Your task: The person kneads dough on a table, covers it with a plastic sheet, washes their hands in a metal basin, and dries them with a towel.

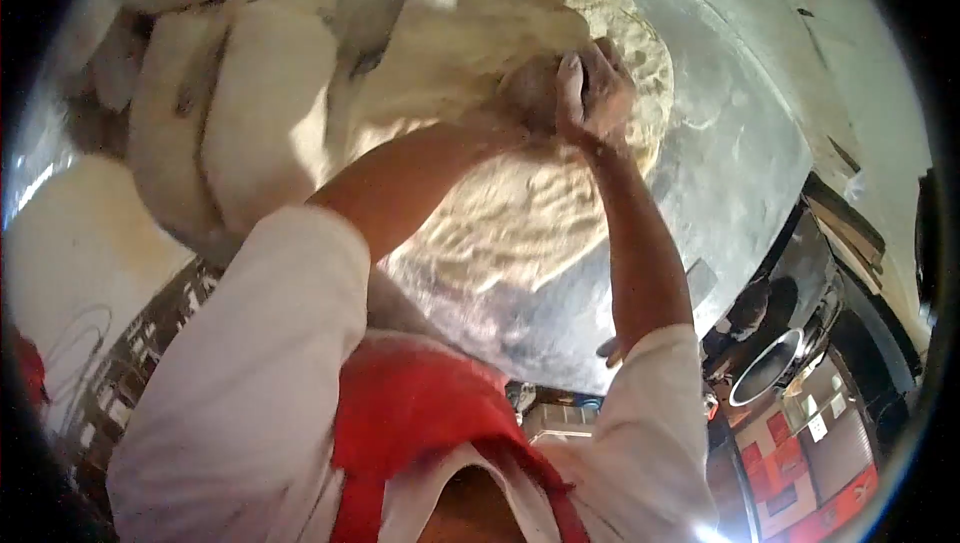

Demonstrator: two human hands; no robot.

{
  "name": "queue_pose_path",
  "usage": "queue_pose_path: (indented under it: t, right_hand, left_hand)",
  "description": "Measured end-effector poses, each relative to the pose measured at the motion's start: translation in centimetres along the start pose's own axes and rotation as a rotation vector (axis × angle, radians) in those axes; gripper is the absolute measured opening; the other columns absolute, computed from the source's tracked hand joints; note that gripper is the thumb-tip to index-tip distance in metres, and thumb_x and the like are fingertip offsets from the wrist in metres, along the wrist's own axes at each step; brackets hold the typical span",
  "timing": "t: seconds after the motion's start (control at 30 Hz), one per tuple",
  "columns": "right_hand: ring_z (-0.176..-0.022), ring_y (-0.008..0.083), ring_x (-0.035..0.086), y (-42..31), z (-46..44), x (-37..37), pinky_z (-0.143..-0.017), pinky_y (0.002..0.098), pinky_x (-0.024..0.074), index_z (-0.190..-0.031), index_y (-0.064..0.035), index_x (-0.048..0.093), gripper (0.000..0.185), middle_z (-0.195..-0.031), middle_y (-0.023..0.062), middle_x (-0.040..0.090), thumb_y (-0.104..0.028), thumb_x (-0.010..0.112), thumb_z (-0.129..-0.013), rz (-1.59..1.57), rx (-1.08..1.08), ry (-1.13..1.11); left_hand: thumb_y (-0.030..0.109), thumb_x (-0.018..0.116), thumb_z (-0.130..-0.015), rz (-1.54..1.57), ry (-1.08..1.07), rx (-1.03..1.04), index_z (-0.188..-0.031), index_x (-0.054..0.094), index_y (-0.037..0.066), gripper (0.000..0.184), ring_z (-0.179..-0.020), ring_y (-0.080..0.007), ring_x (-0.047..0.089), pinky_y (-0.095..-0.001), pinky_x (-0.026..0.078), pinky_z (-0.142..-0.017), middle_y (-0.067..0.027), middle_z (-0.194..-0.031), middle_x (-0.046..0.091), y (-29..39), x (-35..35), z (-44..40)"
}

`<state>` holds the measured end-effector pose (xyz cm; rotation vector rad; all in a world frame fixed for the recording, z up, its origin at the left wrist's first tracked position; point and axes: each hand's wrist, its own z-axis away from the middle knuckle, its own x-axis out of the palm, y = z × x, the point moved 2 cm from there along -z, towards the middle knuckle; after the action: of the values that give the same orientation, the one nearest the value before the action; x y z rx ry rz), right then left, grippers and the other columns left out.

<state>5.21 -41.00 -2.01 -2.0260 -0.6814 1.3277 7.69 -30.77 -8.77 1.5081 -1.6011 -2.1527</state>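
Note:
A wide, flattened mass of pale dough [520, 223] lies on a grey metal worktop [740, 163], its surface lumpy and dented. Both arms reach forward to its right part, with the hands close together. My right hand [600, 93] presses on the dough with curled fingers, its thumb on the inner side. Beside it and partly overlapped, my left hand [535, 98] also rests on the dough. Shadow and blur hide the left fingers, so their shape is unclear.
Large pale rounded shapes [270, 93], blurred and of unclear kind, line the left side. A round metal rim [767, 368] stands below the worktop's right edge, near dark items. Boxes [560, 421] sit behind the red apron [420, 403]. A pale wall [850, 63] borders the right.

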Motion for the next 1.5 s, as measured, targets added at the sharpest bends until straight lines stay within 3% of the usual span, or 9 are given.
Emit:
queue_pose_path:
  t: [0.27,0.33,0.6,0.9,0.97,1.03,1.17,1.37,1.5]
  right_hand:
    - [-0.075,0.0361,0.063,2.5,0.9,1.2,-0.069,0.0409,0.0517,-0.100,-0.0029,0.066,0.030,-0.082,0.0167,0.065,-0.026,0.051,-0.090,0.215,-0.128,0.065]
    - [-0.068,0.0349,0.063,-1.9,-0.9,-0.7,-0.066,0.0436,0.0529,-0.106,-0.0008,0.065,0.035,-0.081,0.0189,0.067,-0.027,0.048,-0.090,-0.039,0.520,-0.208]
    - [-0.068,0.0310,0.059,-3.3,8.2,0.4,-0.057,0.0414,0.0492,-0.087,-0.0065,0.066,0.014,-0.078,0.0144,0.058,-0.013,0.060,-0.076,0.141,-0.217,0.057]
    - [-0.085,0.0379,0.065,-9.6,1.2,3.4,-0.075,0.0443,0.0538,-0.097,-0.0031,0.065,0.026,-0.096,0.0208,0.066,-0.025,0.063,-0.083,-0.051,0.241,-0.342]
    - [-0.083,0.0384,0.066,-10.5,0.4,7.9,-0.074,0.0437,0.0547,-0.096,-0.0021,0.065,0.024,-0.093,0.0210,0.067,-0.022,0.062,-0.083,0.039,-0.047,-0.278]
    - [-0.093,0.0399,0.064,-8.6,1.4,11.9,-0.077,0.0443,0.0546,-0.095,-0.0046,0.065,0.022,-0.099,0.0198,0.067,-0.020,0.064,-0.080,-0.041,-0.274,-0.143]
    - [-0.084,0.0408,0.063,-8.8,-0.2,11.9,-0.073,0.0455,0.0543,-0.090,-0.0038,0.064,0.020,-0.092,0.0187,0.064,-0.020,0.066,-0.079,0.101,-0.649,-0.156]
    - [-0.076,0.0359,0.064,-12.1,6.5,8.3,-0.067,0.0441,0.0527,-0.095,-0.0037,0.064,0.024,-0.083,0.0191,0.063,-0.025,0.063,-0.085,-0.060,0.127,-0.345]
    - [-0.081,0.0355,0.061,-12.0,15.2,6.4,-0.068,0.0458,0.0524,-0.092,-0.0073,0.064,0.016,-0.089,0.0151,0.060,-0.019,0.064,-0.081,-0.016,-0.045,-0.190]
  left_hand:
    - [0.031,0.072,-0.067,-0.182,-0.194,-0.002,-0.103,0.063,0.007,0.044,-0.094,-0.0311,0.062,-0.0411,0.049,-0.084,-0.0147,-0.098,0.064,4.7,-5.2,-1.2]
    - [0.030,0.070,-0.069,-0.143,-0.304,0.026,-0.103,0.062,0.006,0.042,-0.095,-0.0306,0.062,-0.0412,0.048,-0.085,-0.0147,-0.099,0.064,5.3,-5.4,0.4]
    - [0.026,0.064,-0.078,0.064,0.020,0.176,-0.107,0.059,0.005,0.037,-0.097,-0.0284,0.061,-0.0415,0.046,-0.091,-0.0144,-0.102,0.062,4.2,-2.0,9.7]
    - [0.034,0.069,-0.082,-0.086,-0.356,0.045,-0.099,0.062,0.010,0.031,-0.089,-0.0237,0.059,-0.0393,0.050,-0.078,-0.0089,-0.093,0.060,1.7,-8.1,8.6]
    - [0.036,0.071,-0.082,-0.054,-0.186,0.079,-0.097,0.064,0.012,0.030,-0.086,-0.0217,0.059,-0.0390,0.051,-0.073,-0.0070,-0.090,0.060,-2.8,-8.4,9.7]
    - [0.036,0.072,-0.081,-0.727,0.773,-0.075,-0.092,0.066,0.015,0.025,-0.085,-0.0200,0.059,-0.0390,0.052,-0.072,-0.0039,-0.089,0.060,-4.2,-5.5,8.1]
    - [0.033,0.073,-0.079,-1.367,1.147,-0.193,-0.082,0.066,0.018,0.017,-0.079,-0.0190,0.060,-0.0384,0.051,-0.070,0.0009,-0.083,0.060,-6.1,-5.3,9.0]
    - [0.031,0.065,-0.088,-0.257,0.022,-0.293,-0.086,0.064,0.007,0.024,-0.074,-0.0163,0.064,-0.0384,0.053,-0.063,-0.0070,-0.085,0.066,-4.0,-4.5,16.0]
    - [0.018,0.060,-0.090,-0.904,0.619,0.446,-0.113,0.061,0.002,0.029,-0.079,-0.0238,0.065,-0.0379,0.056,-0.066,-0.0121,-0.094,0.065,-0.1,-2.1,22.1]
